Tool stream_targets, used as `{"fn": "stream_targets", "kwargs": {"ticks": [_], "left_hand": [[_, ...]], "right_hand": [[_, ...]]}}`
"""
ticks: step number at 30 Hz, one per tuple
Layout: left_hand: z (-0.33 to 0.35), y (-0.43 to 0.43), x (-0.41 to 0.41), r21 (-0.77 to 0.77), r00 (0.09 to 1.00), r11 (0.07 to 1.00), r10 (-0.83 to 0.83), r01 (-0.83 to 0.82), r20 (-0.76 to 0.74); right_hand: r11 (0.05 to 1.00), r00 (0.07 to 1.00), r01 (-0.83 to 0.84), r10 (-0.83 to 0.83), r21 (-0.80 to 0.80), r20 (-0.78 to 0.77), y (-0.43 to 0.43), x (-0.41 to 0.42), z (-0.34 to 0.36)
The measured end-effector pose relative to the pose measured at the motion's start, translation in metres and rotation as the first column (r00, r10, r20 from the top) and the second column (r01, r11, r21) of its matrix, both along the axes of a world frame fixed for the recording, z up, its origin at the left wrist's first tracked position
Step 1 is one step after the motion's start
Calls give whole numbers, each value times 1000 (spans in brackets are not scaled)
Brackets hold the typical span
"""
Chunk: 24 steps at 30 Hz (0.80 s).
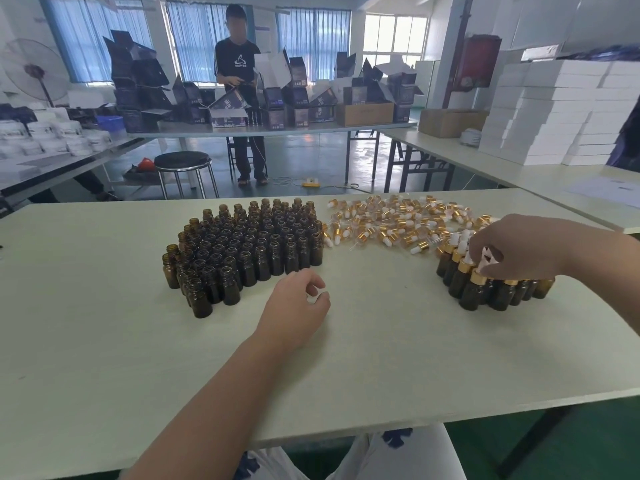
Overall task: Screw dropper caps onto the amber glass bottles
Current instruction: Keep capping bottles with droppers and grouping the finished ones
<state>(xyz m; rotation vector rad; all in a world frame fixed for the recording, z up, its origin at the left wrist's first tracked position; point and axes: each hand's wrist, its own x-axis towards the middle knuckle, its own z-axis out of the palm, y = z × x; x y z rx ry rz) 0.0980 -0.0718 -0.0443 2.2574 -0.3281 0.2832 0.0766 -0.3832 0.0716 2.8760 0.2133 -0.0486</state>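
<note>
While setting finished bottle down, keep it upright, tuck it against cluster, don't topple neighbours. Your left grip [298, 306] nearest, over pale worktop [381, 341]: fingers curled round small white piece [312, 298], likely dropper bulb. Your right grip [519, 251] farther right: fingertips bent onto tops of capped amber glass bottles [471, 292]; pinching or only touching, cannot tell. Open amber glass bottles [249, 244] stand left; loose gold-and-white dropper caps [391, 223] heaped beyond.
</note>
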Motion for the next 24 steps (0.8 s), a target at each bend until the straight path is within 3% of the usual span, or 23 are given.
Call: {"fn": "stream_targets", "kwargs": {"ticks": [7,11,15,20,24], "left_hand": [[-3,0,3,-48,1000,999,3,-4,-20],[-3,1,3,-95,1000,995,5,-8,-28],[-1,1,2,-146,998,988,46,-51,-40],[2,5,2,-299,985,939,149,-170,-90],[4,7,3,-392,968,887,201,-245,-150]], "right_hand": [[983,969,-109,72,148,234,46,11,-15],[945,982,-146,104,291,158,97,38,-44],[927,997,23,-49,374,62,128,77,-63],[898,974,215,-228,384,-13,134,112,-73],[901,962,274,-258,338,-90,132,126,-73]]}}
